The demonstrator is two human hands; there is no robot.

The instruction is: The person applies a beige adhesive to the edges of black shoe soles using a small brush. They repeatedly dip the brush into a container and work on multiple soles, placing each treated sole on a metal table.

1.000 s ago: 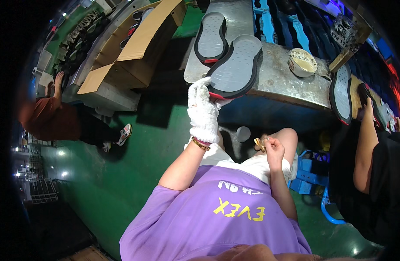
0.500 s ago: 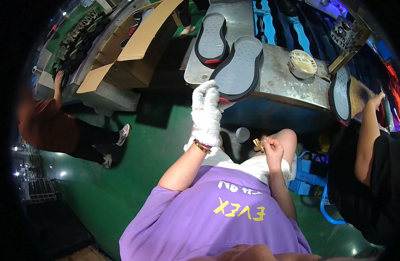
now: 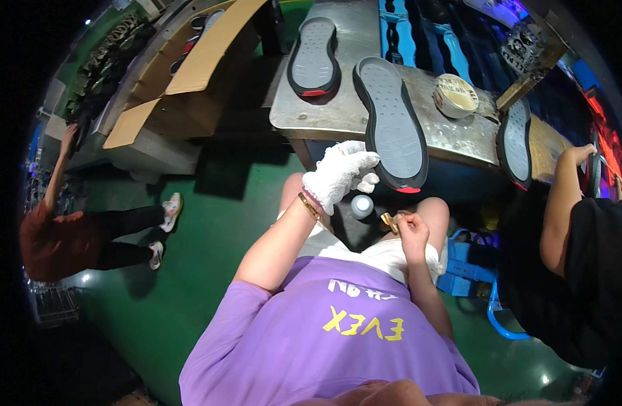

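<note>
My left hand (image 3: 342, 172), in a white knit glove, is beside the near end of a grey-topped shoe sole (image 3: 395, 132) with a black rim and a red tip. Its fingers are loosely bent and apart, the fingertips by the sole's left edge; whether they touch it is unclear. The sole lies on the metal bench, its red end jutting past the near edge. My bare right hand (image 3: 413, 233) is closed over my thigh, pinching a small yellowish-tan piece (image 3: 390, 222) whose kind I cannot make out. A second sole (image 3: 314, 59) lies farther left on the bench.
A round tub (image 3: 455, 97) with pale contents stands on the metal bench (image 3: 317, 120). Another sole (image 3: 516, 142) lies farther right, near a co-worker's arm (image 3: 561, 210). A white bottle (image 3: 361, 206) is below the bench edge. At left are a cardboard box (image 3: 138, 122) and another person (image 3: 60, 237).
The near sole has turned from slanting to nearly straight, its red end now toward me and beyond the bench edge. My left hand has moved lower and its fingers have spread.
</note>
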